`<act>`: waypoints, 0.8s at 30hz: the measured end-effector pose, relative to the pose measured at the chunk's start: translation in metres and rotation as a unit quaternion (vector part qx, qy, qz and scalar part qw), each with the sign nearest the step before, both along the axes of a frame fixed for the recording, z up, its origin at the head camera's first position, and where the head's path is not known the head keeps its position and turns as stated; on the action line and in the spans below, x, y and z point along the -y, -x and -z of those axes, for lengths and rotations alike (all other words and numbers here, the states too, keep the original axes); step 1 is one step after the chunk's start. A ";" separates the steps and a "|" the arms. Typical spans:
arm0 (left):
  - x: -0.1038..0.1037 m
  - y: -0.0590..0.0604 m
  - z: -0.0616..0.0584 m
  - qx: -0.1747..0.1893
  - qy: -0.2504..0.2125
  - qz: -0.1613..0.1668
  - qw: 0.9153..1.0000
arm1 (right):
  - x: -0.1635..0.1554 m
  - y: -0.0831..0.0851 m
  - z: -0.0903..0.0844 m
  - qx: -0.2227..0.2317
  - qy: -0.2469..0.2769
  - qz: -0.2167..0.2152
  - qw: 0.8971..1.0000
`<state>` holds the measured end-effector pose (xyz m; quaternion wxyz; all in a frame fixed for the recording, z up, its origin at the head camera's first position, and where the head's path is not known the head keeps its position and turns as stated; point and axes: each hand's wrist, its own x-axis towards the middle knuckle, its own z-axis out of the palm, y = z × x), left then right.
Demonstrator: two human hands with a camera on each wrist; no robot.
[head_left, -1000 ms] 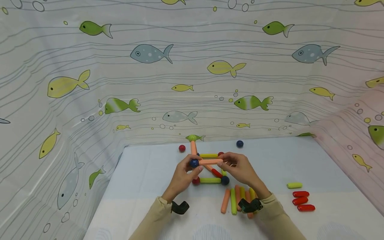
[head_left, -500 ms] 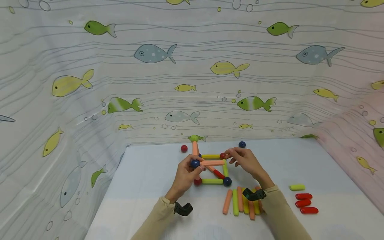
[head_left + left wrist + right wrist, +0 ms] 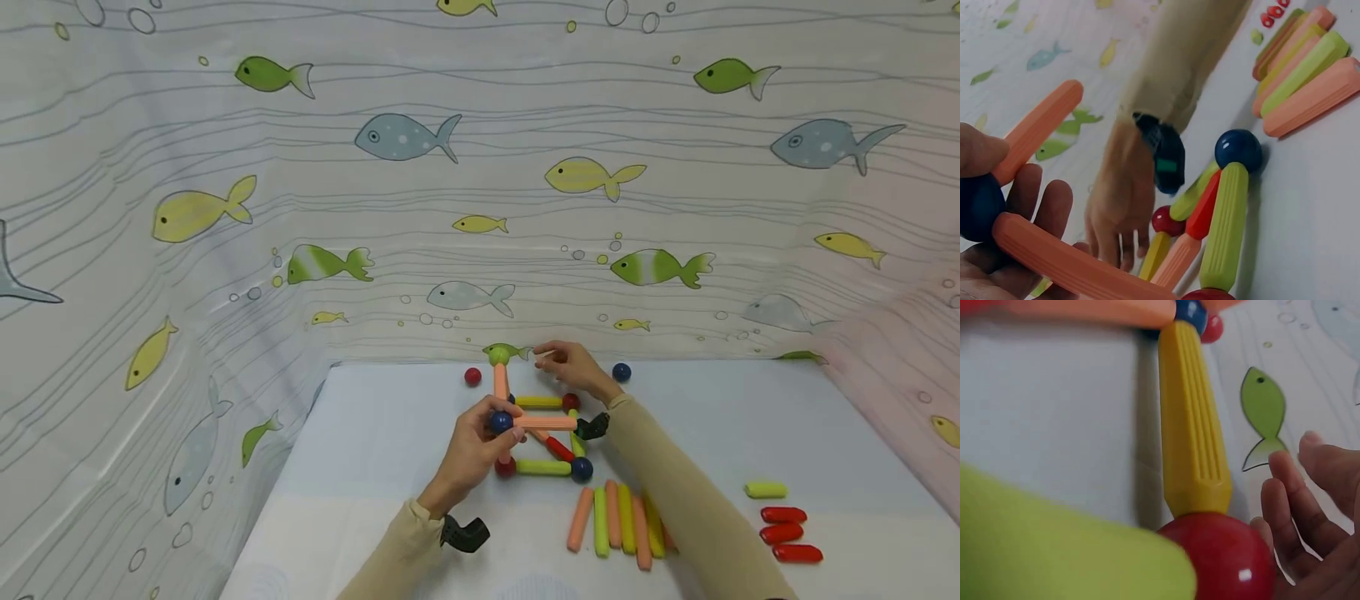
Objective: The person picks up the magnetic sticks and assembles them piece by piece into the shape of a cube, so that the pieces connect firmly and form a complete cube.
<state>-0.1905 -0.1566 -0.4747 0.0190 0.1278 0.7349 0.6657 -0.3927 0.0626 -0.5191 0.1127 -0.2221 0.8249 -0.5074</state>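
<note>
On the desk [image 3: 390, 433], the left hand [image 3: 472, 450] grips a dark blue ball [image 3: 500, 421] raised above the frame, thumb and fingers curled round it. An orange rod [image 3: 546, 423] sticks out of that ball toward 3 o'clock, lying level over the square frame [image 3: 543, 467] of rods and balls on the desk. From the frame's far left corner another orange rod [image 3: 500, 382] stands upright, a green ball [image 3: 498, 357] on top. At 11 o'clock from it lies a loose red ball [image 3: 472, 377].

The right hand [image 3: 573, 368] is beyond the frame's far side, fingers loosely extended and holding nothing — close to the red corner ball [image 3: 1225, 553] and the yellow rod [image 3: 1192, 419]. A loose blue ball [image 3: 621, 372] sits just at its 3 o'clock. Spare rods [image 3: 615, 521] lie side by side near the frame's 5 o'clock — and three red rods [image 3: 783, 533] with a yellow-green one [image 3: 766, 490] rest well apart at the right.
</note>
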 end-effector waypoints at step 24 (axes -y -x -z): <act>0.010 -0.013 -0.008 0.047 -0.012 0.068 0.997 | 0.092 0.023 -0.001 -0.162 -0.141 -0.244 0.946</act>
